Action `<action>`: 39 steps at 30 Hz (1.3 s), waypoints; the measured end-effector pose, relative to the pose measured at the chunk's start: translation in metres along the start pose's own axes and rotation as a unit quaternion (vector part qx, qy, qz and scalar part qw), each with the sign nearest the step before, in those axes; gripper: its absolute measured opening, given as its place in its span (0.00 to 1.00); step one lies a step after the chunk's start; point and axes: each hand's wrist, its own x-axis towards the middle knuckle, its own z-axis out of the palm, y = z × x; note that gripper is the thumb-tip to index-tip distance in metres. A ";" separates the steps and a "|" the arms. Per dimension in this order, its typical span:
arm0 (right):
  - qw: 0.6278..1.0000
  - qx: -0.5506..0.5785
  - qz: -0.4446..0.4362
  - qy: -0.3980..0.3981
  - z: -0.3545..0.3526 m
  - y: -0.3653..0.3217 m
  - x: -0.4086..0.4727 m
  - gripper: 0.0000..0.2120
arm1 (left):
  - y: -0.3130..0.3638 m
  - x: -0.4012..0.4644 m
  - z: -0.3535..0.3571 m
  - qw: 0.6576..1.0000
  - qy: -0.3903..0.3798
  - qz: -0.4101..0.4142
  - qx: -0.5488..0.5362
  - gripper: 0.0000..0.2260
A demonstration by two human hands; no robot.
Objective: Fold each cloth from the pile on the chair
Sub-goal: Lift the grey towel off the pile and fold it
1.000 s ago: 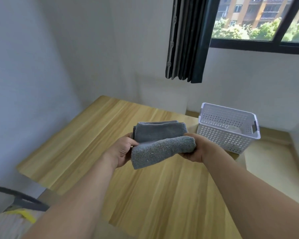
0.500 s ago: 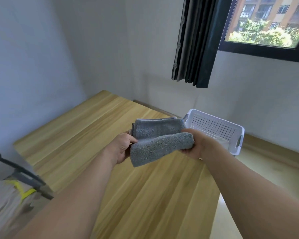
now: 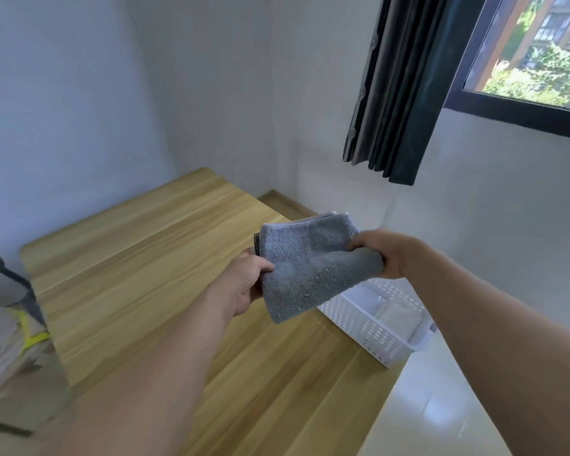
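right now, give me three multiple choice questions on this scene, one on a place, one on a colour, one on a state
1. Where does the white basket sit?
A. on the wooden table's right edge
B. on the floor under the window
C. on the chair

2. What colour is the folded cloth?
A. white
B. grey
C. yellow

3. How is the cloth held?
A. lying flat on the table
B. by the left hand alone
C. in the air, in the grip of both hands

Answers:
1. A, the basket rests on the wooden table at its right edge, below the cloth.
2. B, its fuzzy surface is grey all over.
3. C, the left hand pinches its left side and the right hand its right side, above the tabletop.
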 end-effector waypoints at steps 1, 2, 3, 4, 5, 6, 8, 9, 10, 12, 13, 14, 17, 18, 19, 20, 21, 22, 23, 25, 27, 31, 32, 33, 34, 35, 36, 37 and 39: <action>0.998 -0.054 -0.003 0.026 -0.014 -0.001 0.007 0.11 | 0.000 0.006 0.015 1.000 -0.009 0.004 0.011 0.13; 0.993 -0.103 -0.010 0.050 -0.026 -0.002 0.016 0.13 | -0.001 0.013 0.031 1.000 -0.015 0.007 0.025 0.11; 0.987 -0.140 -0.017 0.072 -0.037 -0.003 0.026 0.15 | -0.002 0.020 0.048 0.999 -0.019 0.009 0.042 0.09; 0.980 -0.172 -0.025 0.092 -0.048 -0.003 0.038 0.15 | -0.004 0.029 0.065 0.998 -0.019 0.008 0.055 0.08; 0.972 -0.206 -0.034 0.111 -0.058 -0.001 0.050 0.15 | -0.009 0.038 0.083 0.998 -0.012 0.007 0.067 0.09; 0.960 -0.245 -0.043 0.126 -0.067 0.002 0.064 0.15 | -0.015 0.047 0.101 0.997 0.000 0.004 0.078 0.10; 0.934 -0.320 -0.062 0.147 -0.082 0.012 0.094 0.16 | -0.028 0.069 0.133 0.994 0.042 0.001 0.100 0.12; 0.925 -0.341 -0.073 0.151 -0.089 0.017 0.110 0.15 | -0.034 0.081 0.147 0.992 0.066 -0.001 0.109 0.13; 0.919 -0.355 -0.083 0.148 -0.096 0.022 0.127 0.15 | -0.040 0.094 0.160 0.989 0.093 -0.002 0.112 0.12; 0.909 -0.383 -0.093 0.131 -0.106 0.035 0.157 0.16 | -0.052 0.119 0.182 0.982 0.147 -0.015 0.119 0.10; 0.905 -0.399 -0.089 0.117 -0.109 0.043 0.169 0.17 | -0.058 0.129 0.190 0.976 0.171 -0.030 0.129 0.10; 0.900 -0.414 -0.087 0.104 -0.112 0.051 0.180 0.17 | -0.063 0.139 0.199 0.972 0.190 -0.046 0.132 0.10; 0.892 -0.434 -0.096 0.084 -0.117 0.068 0.208 0.19 | -0.072 0.165 0.218 0.959 0.262 -0.060 0.086 0.11; 0.892 -0.432 -0.101 0.084 -0.117 0.072 0.215 0.20 | -0.076 0.172 0.222 0.952 0.292 -0.061 0.065 0.11; 0.892 -0.432 -0.106 0.083 -0.118 0.075 0.221 0.22 | -0.078 0.176 0.225 0.942 0.323 -0.068 0.054 0.09; 0.890 -0.434 -0.113 0.080 -0.118 0.079 0.227 0.23 | -0.082 0.179 0.225 0.933 0.346 -0.084 0.048 0.07; 0.888 -0.437 -0.120 0.077 -0.118 0.083 0.231 0.24 | -0.084 0.181 0.225 0.926 0.359 -0.109 0.042 0.06; 0.887 -0.438 -0.128 0.074 -0.118 0.087 0.236 0.23 | -0.087 0.183 0.224 0.921 0.361 -0.143 0.040 0.05; 0.885 -0.442 -0.133 0.067 -0.118 0.091 0.241 0.23 | -0.088 0.186 0.223 0.918 0.350 -0.179 0.046 0.06; 0.873 -0.468 -0.134 0.045 -0.119 0.097 0.250 0.21 | -0.096 0.194 0.220 0.922 0.305 -0.220 0.098 0.20; 0.838 -0.531 -0.125 0.006 -0.119 0.101 0.261 0.19 | -0.101 0.196 0.219 0.916 0.240 -0.212 0.241 0.27; 0.790 -0.609 -0.073 -0.018 -0.119 0.109 0.280 0.22 | -0.110 0.192 0.224 0.747 0.131 -0.046 0.651 0.17; 0.795 -0.603 -0.069 -0.012 -0.120 0.111 0.283 0.25 | -0.112 0.194 0.224 0.738 0.088 -0.043 0.668 0.16; 0.805 -0.589 -0.065 -0.010 -0.120 0.113 0.287 0.27 | -0.116 0.198 0.224 0.732 0.035 -0.056 0.678 0.16; 0.817 -0.573 -0.068 -0.010 -0.120 0.116 0.289 0.29 | -0.119 0.202 0.223 0.719 -0.010 -0.078 0.690 0.16; 0.826 -0.559 -0.070 -0.011 -0.120 0.120 0.292 0.30 | -0.124 0.208 0.223 0.701 -0.032 -0.103 0.705 0.18; 0.832 -0.550 -0.069 -0.014 -0.120 0.125 0.295 0.31 | -0.130 0.215 0.221 0.679 -0.038 -0.129 0.722 0.22; 0.837 -0.543 -0.066 -0.019 -0.120 0.129 0.298 0.31 | -0.137 0.222 0.218 0.660 -0.039 -0.160 0.733 0.26; 0.838 -0.541 -0.070 -0.019 -0.119 0.138 0.306 0.31 | -0.154 0.233 0.215 0.618 -0.046 -0.213 0.755 0.33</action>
